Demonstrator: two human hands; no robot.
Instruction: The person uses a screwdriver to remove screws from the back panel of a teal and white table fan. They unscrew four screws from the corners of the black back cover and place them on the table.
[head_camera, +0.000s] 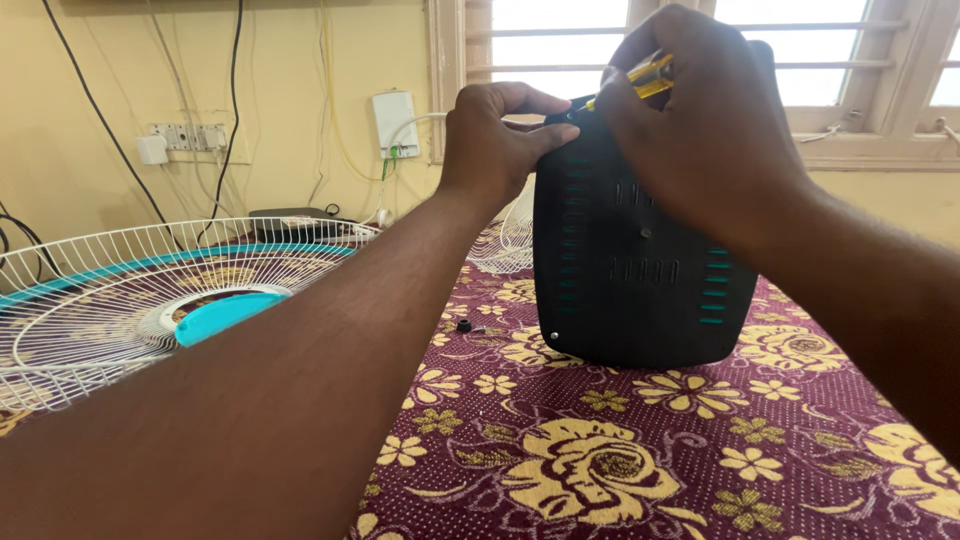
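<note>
Standing upright on the maroon cloth with yellow flowers (600, 470), the black plastic housing (640, 260) fills the centre right of the frame, its slotted back with teal-backed vents turned toward the camera. The left hand (495, 140) comes in from the lower left and pinches the housing's top left corner, fingers curled tight over the edge and thumb pressed against the face. The right hand (705, 120) is closed over the top edge from the upper right, wrapped around a screwdriver with a yellow handle (645, 75) whose shaft slants down to the left toward the corner where the left fingers grip; the tip itself is hidden between the two hands.

A small black screw-like piece (463, 325) lies on the cloth just left of the housing's base. At the left of the frame a white wire fan guard (90, 290) with a teal ring and a teal hub lies flat. In the upper left, a switchboard (190, 137) and cables hang on the yellow wall, and a window (850, 50) spans the upper right.
</note>
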